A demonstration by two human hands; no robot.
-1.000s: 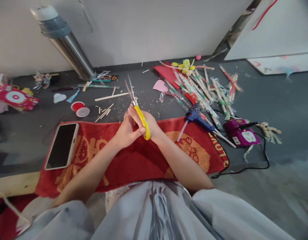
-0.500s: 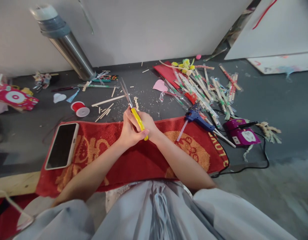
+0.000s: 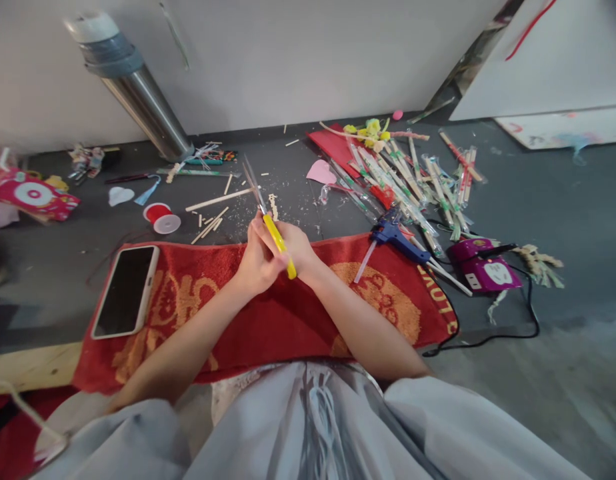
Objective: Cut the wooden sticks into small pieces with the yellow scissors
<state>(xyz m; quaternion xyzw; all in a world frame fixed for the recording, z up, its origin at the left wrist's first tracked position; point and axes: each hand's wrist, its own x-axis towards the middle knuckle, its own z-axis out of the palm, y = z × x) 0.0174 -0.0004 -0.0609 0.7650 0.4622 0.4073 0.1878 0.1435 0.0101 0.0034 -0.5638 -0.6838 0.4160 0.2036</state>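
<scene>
A pair of scissors (image 3: 274, 237) with yellow handles points away from me, its metal blades over the grey table. My left hand (image 3: 258, 263) is closed around the handles, with its thumb across their near end. My right hand (image 3: 297, 248) is closed against the other side of the handles, pressed to the left hand. Its fingertips are hidden. Just beyond the hands lie a thin wooden stick (image 3: 218, 199), small cut sticks (image 3: 209, 227) and a short pale strip (image 3: 273, 205) among crumbs.
A red towel (image 3: 228, 320) lies under my forearms, with a phone (image 3: 125, 291) on it. A blue glue gun (image 3: 401, 241), wrapped sticks (image 3: 398, 177) and a purple power block (image 3: 483, 265) with a cable are at right. A thread spool (image 3: 163, 219) and a steel flask (image 3: 143, 100) stand left.
My left thumb has shifted slightly on the yellow handle. The view has moved a touch; the scissors and both hands otherwise keep nearly the same place.
</scene>
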